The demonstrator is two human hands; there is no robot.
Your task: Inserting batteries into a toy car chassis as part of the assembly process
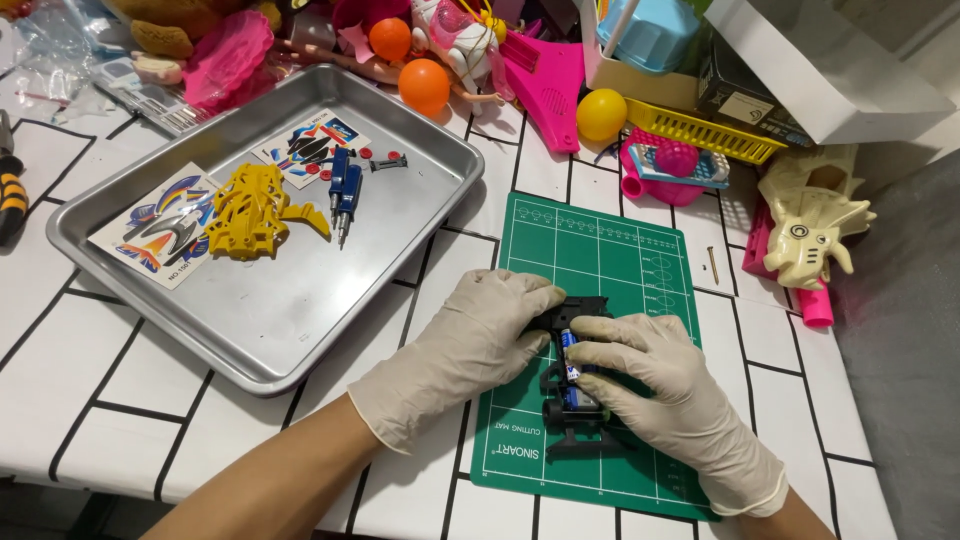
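In the lower middle of the frame, both gloved hands close on a small black toy car chassis (577, 385) lying on the green mat (600, 250). The left hand (470, 345) grips its upper end; the right hand (665, 400) covers its right side, fingers curled over a blue battery (572, 372) seated in the chassis. The car seems only partly put together: the yellow body shell (255, 210), blue parts (343, 190), red bits (322, 170) and sticker sheets (160, 230) are lying apart in the metal tray (300, 330), upper left on the surface (90, 360).
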